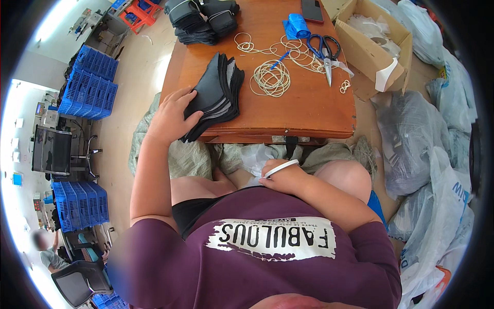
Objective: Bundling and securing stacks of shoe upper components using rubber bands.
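My left hand (176, 114) rests on the near left edge of a fanned stack of black fabric pieces (210, 88), fingers spread and thumb apart. The pieces lie on the wooden table (303, 110), their near corner reaching its front edge. Low in my lap, my right hand (282, 179) is closed beside crumpled translucent plastic (256, 158). Its fingertips are mostly hidden, so what they hold cannot be made out. A white band (282, 168) circles that wrist.
Bundled black pieces (198, 23) stand at the far left of the table. Right of the stack lie a cord coil (270, 78), scissors (326, 54), a blue plastic roll (297, 27) and a phone (312, 10). A cardboard box (368, 51) and plastic bags (411, 139) crowd the right side.
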